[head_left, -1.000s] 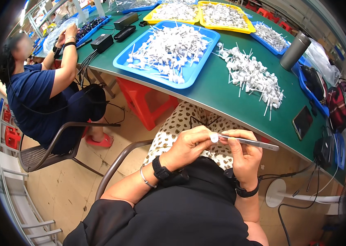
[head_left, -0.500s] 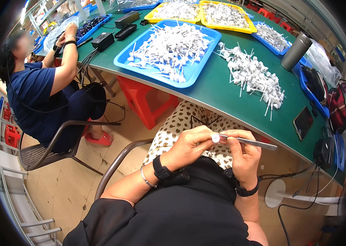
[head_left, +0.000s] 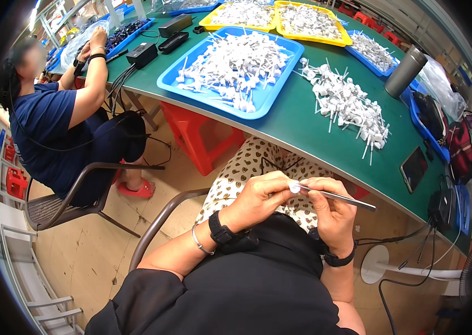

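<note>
Over my lap, my left hand [head_left: 263, 196] pinches a small round white plastic part [head_left: 294, 187] between thumb and fingertips. My right hand [head_left: 334, 209] grips a slim, flat metal tool [head_left: 350, 200]. The tool's inner end meets the white part, while its other end sticks out past my right hand. Whether that tip is a blade or tweezers is too small to tell. Beyond my hands, a loose pile of similar white parts with thin stems [head_left: 350, 106] lies on the green table [head_left: 286, 120]. A blue tray [head_left: 163, 84] heaped with such parts stands to its left.
Two yellow trays [head_left: 351, 41] of white parts stand at the back. Toward the right are a grey flask [head_left: 406, 72], a phone [head_left: 413, 169] and a black box with cables [head_left: 441, 205]. A co-worker [head_left: 51, 117] sits at the left, near a red stool [head_left: 186, 131].
The metal tool has turned slightly in my right hand, its outer end now a little lower. The white part has tilted a little in my left fingers. Both hands stay in place.
</note>
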Available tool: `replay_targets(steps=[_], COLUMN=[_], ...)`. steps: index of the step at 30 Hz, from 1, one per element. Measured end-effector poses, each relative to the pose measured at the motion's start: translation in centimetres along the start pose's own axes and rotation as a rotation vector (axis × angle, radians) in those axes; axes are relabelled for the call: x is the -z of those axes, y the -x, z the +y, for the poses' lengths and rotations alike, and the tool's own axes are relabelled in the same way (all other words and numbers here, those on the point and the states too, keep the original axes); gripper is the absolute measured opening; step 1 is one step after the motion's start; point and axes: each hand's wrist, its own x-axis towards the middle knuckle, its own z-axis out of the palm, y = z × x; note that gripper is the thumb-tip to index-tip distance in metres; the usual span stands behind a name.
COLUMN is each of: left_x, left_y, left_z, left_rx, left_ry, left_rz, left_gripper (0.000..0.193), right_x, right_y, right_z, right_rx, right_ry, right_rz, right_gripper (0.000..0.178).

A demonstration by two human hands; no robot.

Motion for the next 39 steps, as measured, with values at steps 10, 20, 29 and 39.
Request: replay_targets(steps=[10, 20, 29, 39], left_x=[0.1, -0.2, 0.0, -0.1], left_y=[0.0, -0.1, 0.0, 0.0], left_z=[-0.1, -0.2, -0.5, -1.0], left_rx=[0.039, -0.030, -0.107, -0.177], left_ry=[0.061, -0.063, -0.189, -0.232], left_rz=[-0.033, 0.012, 0.055, 0.071], left_gripper=[0.016, 0.016, 0.014, 0.013], right_x=[0.2, 0.1, -0.3, -0.3], right_y=[-0.1, 0.0, -0.4, -0.4], right_z=[0.0, 0.0, 0.2, 0.4], right_rx=[-0.069, -0.040, 0.143, 0.139], right_ry=[-0.134, -0.011, 0.143, 0.164], right_rz=[0.001, 0.009, -0.009, -0.012], right_gripper=[0.011, 0.010, 0.012, 0.012])
